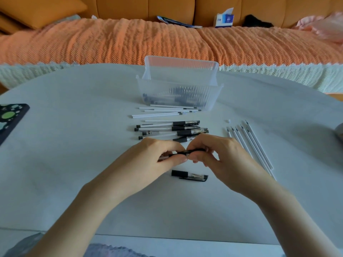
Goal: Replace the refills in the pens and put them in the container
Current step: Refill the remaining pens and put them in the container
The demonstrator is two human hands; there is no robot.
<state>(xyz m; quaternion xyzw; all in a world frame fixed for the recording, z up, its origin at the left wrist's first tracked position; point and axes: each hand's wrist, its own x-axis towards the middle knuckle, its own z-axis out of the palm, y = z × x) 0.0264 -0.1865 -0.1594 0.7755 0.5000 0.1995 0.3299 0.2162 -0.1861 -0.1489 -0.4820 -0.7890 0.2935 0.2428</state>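
**A:** Can any writing be read?

**B:** Hardly. The blue-and-white box [224,20] on the sofa [130,39] carries blue print that is too blurred to read. The barrel labels on the pens are too small to make out.

**A:** What about the surface and the room?

**B:** You work at a pale desk [74,145] whose far edge meets the orange-covered sofa. A dark spotted object [11,117] lies at the desk's left edge.

**A:** And the work itself?

**B:** Near the desk's middle, both your hands curl round one pen [187,152] — your left hand [163,153] on the barrel, your right hand [213,151] on the black end. A loose black cap [189,176] lies just nearer you.

Beyond your hands a row of pens [167,129] lies crosswise. Past it, white refills [163,111] lie just in front of the clear ribbed container [178,89], and dark pens show through its wall. A second fan of refills [254,145] — tips dark — spreads toward the right edge.
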